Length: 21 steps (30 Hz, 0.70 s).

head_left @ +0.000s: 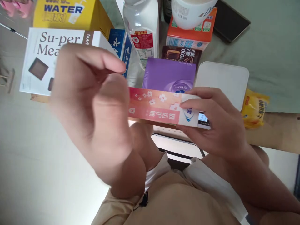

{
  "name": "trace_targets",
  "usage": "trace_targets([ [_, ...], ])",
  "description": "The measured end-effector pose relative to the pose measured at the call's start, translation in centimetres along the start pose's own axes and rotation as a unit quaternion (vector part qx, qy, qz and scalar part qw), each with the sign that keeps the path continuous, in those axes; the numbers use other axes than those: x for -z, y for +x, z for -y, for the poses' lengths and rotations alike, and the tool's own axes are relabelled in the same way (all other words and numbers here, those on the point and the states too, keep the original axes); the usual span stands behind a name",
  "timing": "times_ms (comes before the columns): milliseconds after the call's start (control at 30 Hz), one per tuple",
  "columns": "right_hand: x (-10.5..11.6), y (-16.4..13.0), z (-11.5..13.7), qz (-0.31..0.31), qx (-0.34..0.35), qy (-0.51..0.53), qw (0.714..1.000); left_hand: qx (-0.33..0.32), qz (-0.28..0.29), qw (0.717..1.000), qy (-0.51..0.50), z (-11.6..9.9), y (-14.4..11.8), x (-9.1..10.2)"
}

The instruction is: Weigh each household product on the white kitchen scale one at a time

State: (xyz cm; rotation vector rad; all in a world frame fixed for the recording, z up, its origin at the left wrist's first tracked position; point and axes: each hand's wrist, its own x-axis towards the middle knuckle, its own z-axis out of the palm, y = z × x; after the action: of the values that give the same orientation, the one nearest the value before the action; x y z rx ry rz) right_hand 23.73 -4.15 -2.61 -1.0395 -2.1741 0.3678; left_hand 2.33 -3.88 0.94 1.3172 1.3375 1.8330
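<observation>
Right hand (pixel 215 122) pinches the pink box (pixel 159 107) above the scale (pixel 222 79); left hand (pixel 93 109) loosely curled, empty; an end-only grip could let it tip

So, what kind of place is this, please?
Probably a home table or desk, not a shop. Groceries crowd it: a milk bottle, a Su-per Meal box, a yellow snack packet. The right hand holds a pink carton beside a white digital scale.

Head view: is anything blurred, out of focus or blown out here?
Head view: the left hand is large, close and soft with blur; the pink box in the right hand is sharper, its print legible; the white scale is bright, with little surface detail.
</observation>
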Motion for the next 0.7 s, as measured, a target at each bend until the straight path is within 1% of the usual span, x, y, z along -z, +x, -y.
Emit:
trace_targets([
  [67, 0.8, -0.1, -0.5, -0.028, -0.02, 0.018, 0.999, -0.034, -0.003, 0.998, 0.061, 0.3, 0.3, -0.8],
  [100, 1.2, -0.1, -0.8, -0.041, -0.033, 0.021, 0.998, -0.034, -0.009, 0.996, 0.084, 0.3, 0.3, -1.1],
  [133, 1.7, -0.2, -1.2, -0.055, -0.044, 0.022, 0.997, -0.016, -0.014, 0.995, 0.096, 0.2, 0.2, -1.4],
  [233, 3.4, -0.7, -2.7, -0.103, -0.071, 0.017, 0.992, 0.024, -0.04, 0.997, 0.068, -0.3, -0.3, -2.4],
  [333, 5.0, -1.7, -4.6, -0.141, -0.074, 0.01, 0.987, 0.039, -0.021, 0.999, 0.009, -0.1, -1.0, -3.6],
  [400, 6.0, -2.7, -6.1, -0.143, -0.069, 0.0, 0.987, 0.034, 0.0, 0.999, -0.005, 0.4, -1.5, -4.6],
  [467, 6.9, -4.0, -7.9, -0.141, -0.079, -0.019, 0.987, 0.028, 0.025, 0.999, 0.006, 0.8, -2.0, -5.7],
  [600, 8.4, -6.7, -11.4, -0.15, -0.044, -0.04, 0.987, 0.026, 0.082, 0.995, 0.042, 0.7, -3.2, -8.0],
  [633, 8.7, -7.2, -12.2, -0.154, -0.024, -0.04, 0.987, 0.035, 0.109, 0.992, 0.046, 0.5, -3.4, -8.5],
  [700, 9.0, -8.1, -13.6, -0.152, -0.016, -0.039, 0.987, 0.075, 0.204, 0.975, 0.039, 0.0, -3.6, -9.3],
])
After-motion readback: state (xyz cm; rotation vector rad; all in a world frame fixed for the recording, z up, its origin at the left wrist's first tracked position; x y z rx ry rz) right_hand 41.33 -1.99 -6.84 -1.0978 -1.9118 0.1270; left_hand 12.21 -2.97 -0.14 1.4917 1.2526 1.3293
